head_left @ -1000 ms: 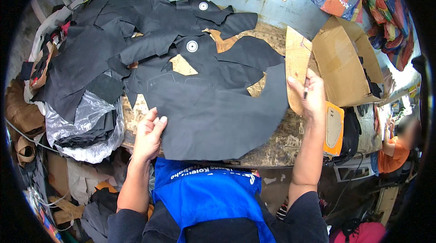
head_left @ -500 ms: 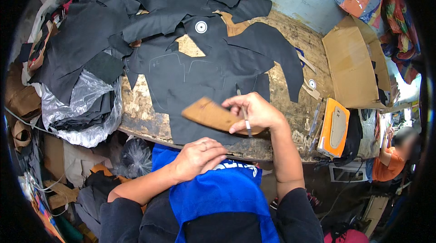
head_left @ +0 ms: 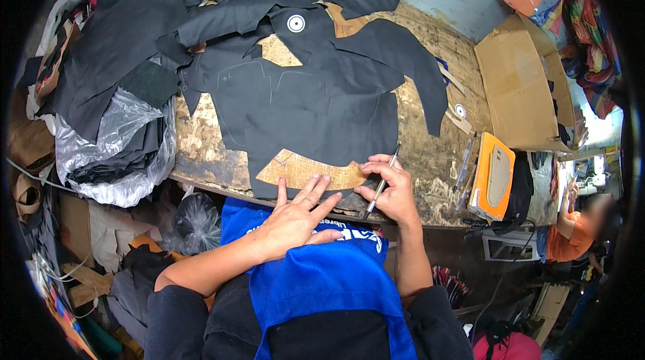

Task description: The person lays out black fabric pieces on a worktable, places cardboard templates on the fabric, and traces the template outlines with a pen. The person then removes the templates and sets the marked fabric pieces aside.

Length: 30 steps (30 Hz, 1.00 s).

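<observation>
Cardboard pattern piece (head_left: 310, 170), one only: tan, curved like a shallow arc, pointed at its left end, laid flat on black fabric (head_left: 306, 108) at the near edge of worn wooden workbench (head_left: 430, 151). Pinned down by left hand (head_left: 294, 215), palm low, fingers spread wide, fingertips (head_left: 280, 186) pressing the lower edge of the card. Right hand (head_left: 392, 188) just beside the card's right end, thumb and forefinger pinching one slim silver pen (head_left: 383, 182), barrel slanting up and away, tip low near the bench edge; remaining fingers curled in. Hands near each other, not touching.

Black fabric in many cut pieces, too overlapped to count exactly; the big one under the card marked with faint pale traced outlines. Two round white-and-black discs (head_left: 295, 23) resting on the fabric farther back, a third smaller one (head_left: 460, 110) on the bare wood to the right. One orange flat case (head_left: 492, 183) at the bench's right end, with a couple more pens (head_left: 463, 162) lying just left of it. One open brown cardboard box (head_left: 521, 88) beyond that. One clear plastic bag (head_left: 111, 151) stuffed with dark scraps hanging off the left side. Blue apron (head_left: 322, 272) below the hands. Another person in an orange top (head_left: 561, 239) low at the far right, well apart
</observation>
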Each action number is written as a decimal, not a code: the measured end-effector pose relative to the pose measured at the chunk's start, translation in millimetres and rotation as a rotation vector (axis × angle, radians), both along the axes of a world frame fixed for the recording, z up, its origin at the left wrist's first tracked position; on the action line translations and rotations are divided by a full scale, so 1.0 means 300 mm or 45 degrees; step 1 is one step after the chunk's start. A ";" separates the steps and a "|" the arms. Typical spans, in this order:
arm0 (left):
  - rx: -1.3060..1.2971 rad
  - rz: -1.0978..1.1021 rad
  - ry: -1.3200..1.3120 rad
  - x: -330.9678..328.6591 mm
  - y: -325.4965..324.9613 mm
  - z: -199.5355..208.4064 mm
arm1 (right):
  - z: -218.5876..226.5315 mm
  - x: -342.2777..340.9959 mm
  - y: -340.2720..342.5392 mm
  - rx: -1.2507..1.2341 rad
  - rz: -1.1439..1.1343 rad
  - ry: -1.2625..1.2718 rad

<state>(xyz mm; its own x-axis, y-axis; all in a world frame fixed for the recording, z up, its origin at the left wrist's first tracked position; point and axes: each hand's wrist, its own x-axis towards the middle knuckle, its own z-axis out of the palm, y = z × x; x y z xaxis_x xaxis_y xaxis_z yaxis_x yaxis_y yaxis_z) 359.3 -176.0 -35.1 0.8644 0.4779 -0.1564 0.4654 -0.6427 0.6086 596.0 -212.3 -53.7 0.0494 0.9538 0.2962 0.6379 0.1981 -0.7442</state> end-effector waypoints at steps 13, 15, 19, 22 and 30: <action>0.029 -0.092 0.061 -0.029 -0.022 -0.012 | 0.013 -0.007 0.011 0.095 -0.205 0.773; 0.024 -0.096 0.071 -0.030 -0.022 -0.016 | 0.043 -0.007 0.021 0.082 -0.114 1.256; 0.001 -0.121 0.052 -0.032 -0.016 -0.018 | 0.082 -0.075 0.068 -0.145 -0.212 0.944; -0.024 -0.124 0.057 -0.032 -0.013 -0.012 | 0.081 -0.178 0.102 -0.246 -0.056 0.942; -0.163 -0.158 0.062 -0.039 0.000 -0.015 | 0.042 -0.400 0.186 -0.560 0.245 0.637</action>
<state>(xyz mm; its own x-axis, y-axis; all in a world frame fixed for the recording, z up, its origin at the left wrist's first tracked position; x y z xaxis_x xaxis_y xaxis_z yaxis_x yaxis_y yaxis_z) 347.7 -175.9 -39.6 0.9054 0.3414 -0.2522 0.4182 -0.6156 0.6680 476.0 -156.5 -41.1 -0.1031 0.9856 -0.1339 0.1810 -0.1138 -0.9769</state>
